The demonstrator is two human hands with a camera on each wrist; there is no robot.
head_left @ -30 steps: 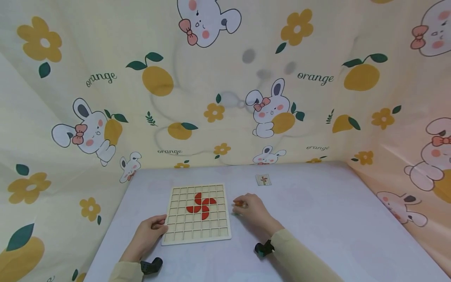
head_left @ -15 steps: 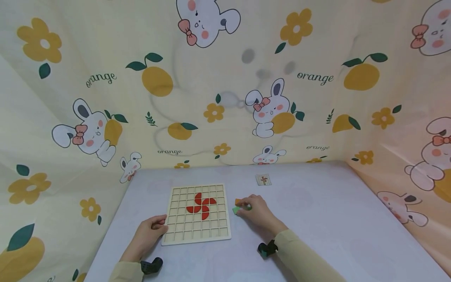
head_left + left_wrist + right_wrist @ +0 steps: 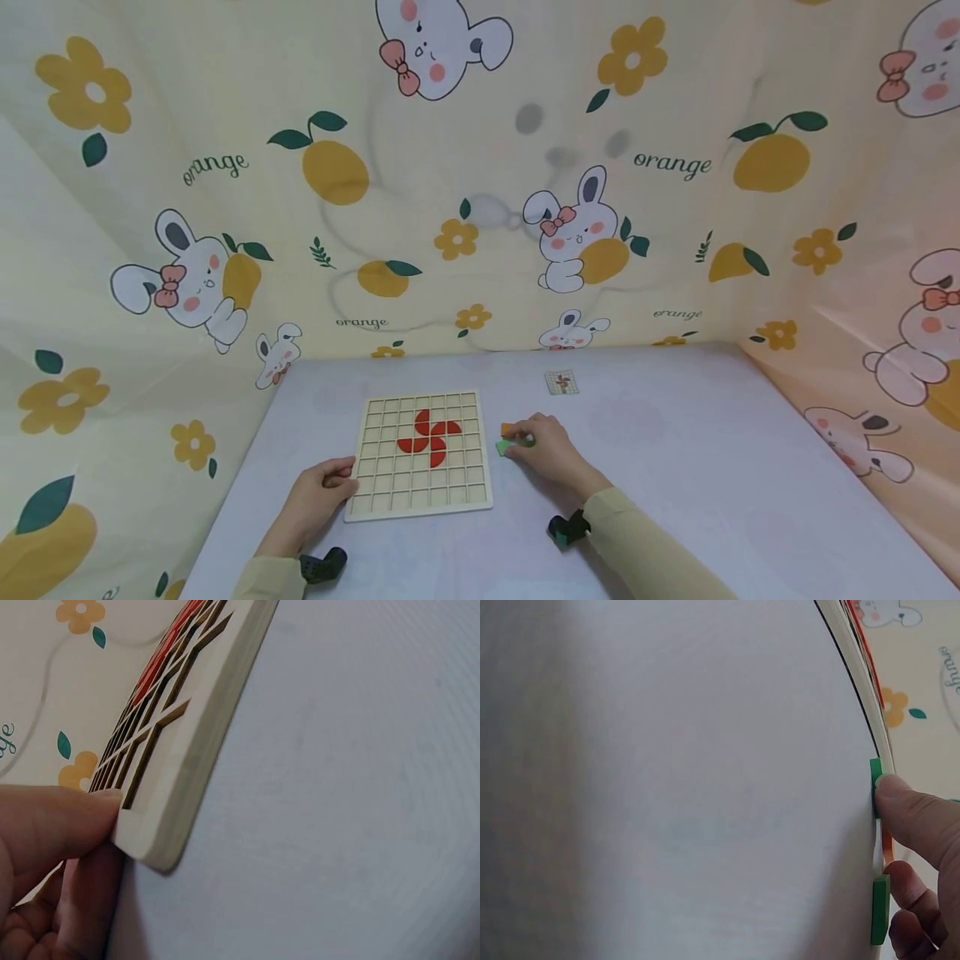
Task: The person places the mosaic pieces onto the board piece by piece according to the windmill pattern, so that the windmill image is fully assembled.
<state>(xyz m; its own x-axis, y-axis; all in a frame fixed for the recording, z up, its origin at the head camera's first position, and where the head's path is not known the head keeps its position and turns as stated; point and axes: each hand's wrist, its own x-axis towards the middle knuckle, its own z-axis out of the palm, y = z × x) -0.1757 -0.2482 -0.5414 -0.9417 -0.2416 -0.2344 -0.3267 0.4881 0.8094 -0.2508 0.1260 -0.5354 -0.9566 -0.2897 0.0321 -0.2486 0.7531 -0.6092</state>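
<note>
A cream square grid board (image 3: 384, 492) lies on the table, with several red rounded pieces (image 3: 452, 428) forming a pinwheel near its middle. My left hand (image 3: 315, 498) holds the board's left edge; in the left wrist view the thumb (image 3: 79, 817) meets the rim near a corner. Right of the board, my right hand (image 3: 546, 450) is low over small pieces. An orange piece (image 3: 506, 429) and a green piece (image 3: 502, 448) show at its fingertips. The right wrist view shows the thumb (image 3: 915, 817) against one green piece (image 3: 876, 771) and another green piece (image 3: 881, 909) beside the bent fingers.
A small card (image 3: 562, 382) printed with a pinwheel pattern lies farther back on the white table (image 3: 660, 467). A patterned cloth (image 3: 487, 275) with rabbits and oranges hangs behind and along the sides.
My right hand has shifted slightly right and its fingers have parted from around the orange piece, so the orange and green pieces show more. The left hand and board stay where they were.
</note>
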